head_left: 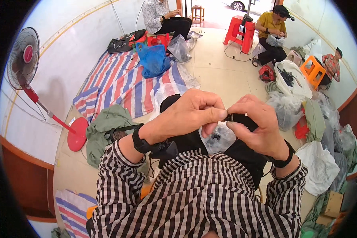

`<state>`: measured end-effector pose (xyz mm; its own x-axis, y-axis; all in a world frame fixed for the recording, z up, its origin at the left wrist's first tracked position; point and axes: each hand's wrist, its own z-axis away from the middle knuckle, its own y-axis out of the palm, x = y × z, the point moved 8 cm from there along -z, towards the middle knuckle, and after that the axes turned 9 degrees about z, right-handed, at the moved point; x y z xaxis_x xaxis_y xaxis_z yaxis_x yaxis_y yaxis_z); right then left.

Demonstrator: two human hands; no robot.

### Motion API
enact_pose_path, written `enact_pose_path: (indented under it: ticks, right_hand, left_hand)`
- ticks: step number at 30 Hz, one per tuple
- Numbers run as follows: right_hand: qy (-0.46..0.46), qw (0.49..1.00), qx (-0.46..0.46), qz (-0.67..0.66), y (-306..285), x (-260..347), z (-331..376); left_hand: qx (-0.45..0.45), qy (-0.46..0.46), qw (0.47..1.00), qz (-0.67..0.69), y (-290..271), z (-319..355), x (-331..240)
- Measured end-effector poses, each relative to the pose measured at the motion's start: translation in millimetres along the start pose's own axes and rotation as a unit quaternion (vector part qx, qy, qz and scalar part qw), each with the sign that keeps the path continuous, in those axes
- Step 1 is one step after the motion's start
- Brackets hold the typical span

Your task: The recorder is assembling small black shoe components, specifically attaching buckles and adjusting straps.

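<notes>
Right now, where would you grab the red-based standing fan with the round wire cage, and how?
Likely the slim red pole, wrapped from its right: it is straight and narrow, whereas the round wire cage is broad, the red disc base lies flat, and the white wall stands behind and to the left.

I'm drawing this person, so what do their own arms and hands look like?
The left hand and right hand wear no gloves. A black left wristband and black right wristband circle the wrists. The long sleeves are checked black and pale, ending short of the wristbands.
</notes>
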<state>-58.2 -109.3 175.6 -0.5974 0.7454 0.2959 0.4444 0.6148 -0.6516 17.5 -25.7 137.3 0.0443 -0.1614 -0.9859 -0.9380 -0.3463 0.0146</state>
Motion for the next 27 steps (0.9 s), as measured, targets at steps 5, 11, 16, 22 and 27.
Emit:
enact_pose_path:
  ticks: [5, 11, 16, 22, 27]
  right_hand:
    - [0.000, 1.000, -0.013, 0.017, -1, 3, 3]
    - [-0.005, 0.998, -0.018, 0.057, -2, 4, 8]
    - [-0.017, 0.999, -0.004, 0.032, 0, 2, 9]
    - [-0.047, 0.996, 0.026, 0.074, 4, 10, 9]
    - [-0.040, 0.994, 0.039, 0.095, 10, 11, 9]
  left_hand:
    - [0.013, -0.049, 0.994, 0.098, 4, 5, 9]
    - [0.025, -0.063, 0.985, 0.157, 7, 4, 19]
    - [0.036, -0.083, 0.977, 0.192, 10, 3, 25]
    - [0.030, -0.110, 0.979, 0.169, 9, 5, 26]
    - [0.010, -0.126, 0.980, 0.153, 6, 7, 31]
